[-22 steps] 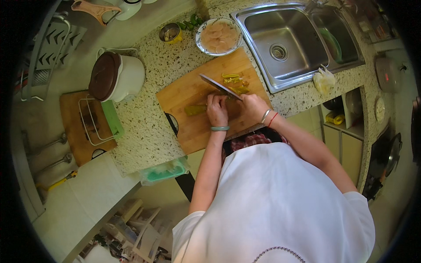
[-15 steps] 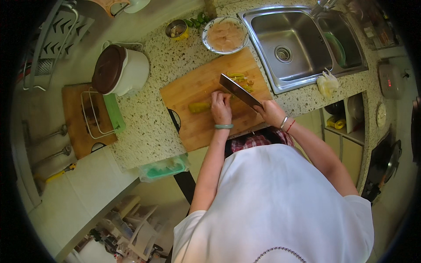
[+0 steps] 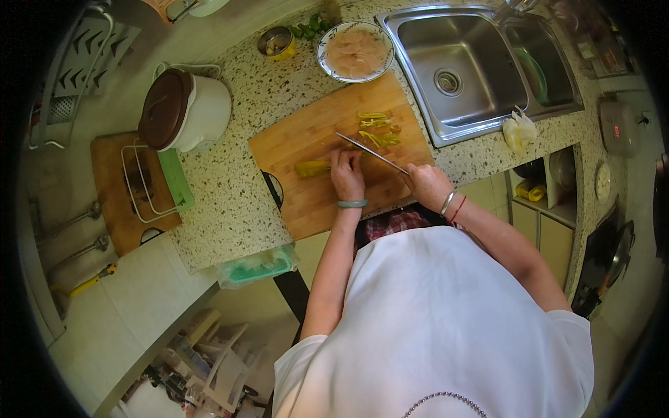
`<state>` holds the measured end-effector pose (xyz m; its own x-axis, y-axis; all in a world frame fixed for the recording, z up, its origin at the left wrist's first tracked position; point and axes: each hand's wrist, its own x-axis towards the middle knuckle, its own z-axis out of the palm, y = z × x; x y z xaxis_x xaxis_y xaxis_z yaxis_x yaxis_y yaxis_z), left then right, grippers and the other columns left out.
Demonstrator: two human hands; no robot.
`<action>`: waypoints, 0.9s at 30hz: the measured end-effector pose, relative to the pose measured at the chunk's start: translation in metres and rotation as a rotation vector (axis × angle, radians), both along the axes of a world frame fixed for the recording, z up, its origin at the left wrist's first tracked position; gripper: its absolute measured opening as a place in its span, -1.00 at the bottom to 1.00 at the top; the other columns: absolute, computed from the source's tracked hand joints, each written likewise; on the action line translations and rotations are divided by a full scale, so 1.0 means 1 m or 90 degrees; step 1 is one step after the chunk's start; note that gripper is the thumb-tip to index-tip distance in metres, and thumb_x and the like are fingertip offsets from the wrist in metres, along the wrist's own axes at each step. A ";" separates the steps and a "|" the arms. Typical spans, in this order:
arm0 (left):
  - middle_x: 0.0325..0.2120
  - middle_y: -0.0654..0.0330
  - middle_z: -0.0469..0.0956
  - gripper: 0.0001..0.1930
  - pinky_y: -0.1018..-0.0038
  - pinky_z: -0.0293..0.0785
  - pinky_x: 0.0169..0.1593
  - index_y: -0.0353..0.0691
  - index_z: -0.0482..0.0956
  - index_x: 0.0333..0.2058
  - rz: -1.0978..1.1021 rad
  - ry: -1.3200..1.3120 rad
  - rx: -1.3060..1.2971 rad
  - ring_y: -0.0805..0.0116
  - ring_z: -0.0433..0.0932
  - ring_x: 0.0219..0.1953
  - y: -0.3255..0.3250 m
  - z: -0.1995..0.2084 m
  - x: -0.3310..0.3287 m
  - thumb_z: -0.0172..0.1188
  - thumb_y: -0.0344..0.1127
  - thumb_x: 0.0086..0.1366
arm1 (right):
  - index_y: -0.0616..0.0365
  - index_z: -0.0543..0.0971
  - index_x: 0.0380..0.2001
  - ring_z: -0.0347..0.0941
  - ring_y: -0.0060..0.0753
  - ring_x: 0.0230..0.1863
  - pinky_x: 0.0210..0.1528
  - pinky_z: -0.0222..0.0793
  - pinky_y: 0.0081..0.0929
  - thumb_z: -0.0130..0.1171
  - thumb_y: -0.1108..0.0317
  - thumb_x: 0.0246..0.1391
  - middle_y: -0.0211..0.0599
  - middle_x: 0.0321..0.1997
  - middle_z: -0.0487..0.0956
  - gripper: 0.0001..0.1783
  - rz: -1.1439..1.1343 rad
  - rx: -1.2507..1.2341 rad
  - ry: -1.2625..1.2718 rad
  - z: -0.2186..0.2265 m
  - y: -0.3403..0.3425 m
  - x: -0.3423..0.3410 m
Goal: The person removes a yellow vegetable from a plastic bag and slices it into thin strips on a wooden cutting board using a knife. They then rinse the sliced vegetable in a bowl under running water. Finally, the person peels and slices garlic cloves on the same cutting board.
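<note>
My right hand [image 3: 428,187] is closed round the handle of a kitchen knife [image 3: 371,152]. Its blade now shows almost edge-on as a thin line, slanting up to the left across the wooden cutting board [image 3: 313,205]. Close to the blade, my left hand [image 3: 347,175] has its fingers curled down on a yellow-green vegetable [image 3: 311,168], whose uncut end sticks out to the left. The kind of vegetable is not clear, and my fingers hide its cut end. Sliced yellow-green strips [image 3: 378,128] lie on the board beyond the knife.
A plate of thin pale meat slices [image 3: 355,52] touches the board's far edge. Beside it stand a small metal bowl [image 3: 277,43] and green leaves [image 3: 311,29]. The double sink [image 3: 435,125] lies to the right, a white pot with a brown lid [image 3: 209,108] to the left.
The knife has turned from showing the flat of its blade to nearly edge-on, and its tip has come down toward the board beside my left fingers. My left hand stays on the vegetable.
</note>
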<state>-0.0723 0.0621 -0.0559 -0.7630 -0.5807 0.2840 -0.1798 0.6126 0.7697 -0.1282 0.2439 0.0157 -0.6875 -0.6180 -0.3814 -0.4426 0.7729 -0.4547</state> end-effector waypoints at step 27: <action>-0.27 0.07 0.51 -0.91 0.32 0.45 -0.17 -0.27 0.55 -0.30 0.058 -0.012 0.051 0.07 0.51 -0.28 -0.009 0.029 0.030 0.20 -0.48 0.20 | 0.23 0.60 -0.34 0.51 0.18 -0.34 -0.23 0.45 -0.04 0.13 0.17 0.14 0.14 -0.45 0.56 -0.70 -0.036 -0.141 -0.085 0.006 -0.015 -0.017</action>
<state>-0.0424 0.0527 -0.0273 -0.7110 -0.6677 0.2207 -0.2459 0.5300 0.8116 -0.1447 0.2288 0.0216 -0.6767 -0.6579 -0.3305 -0.3261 0.6703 -0.6666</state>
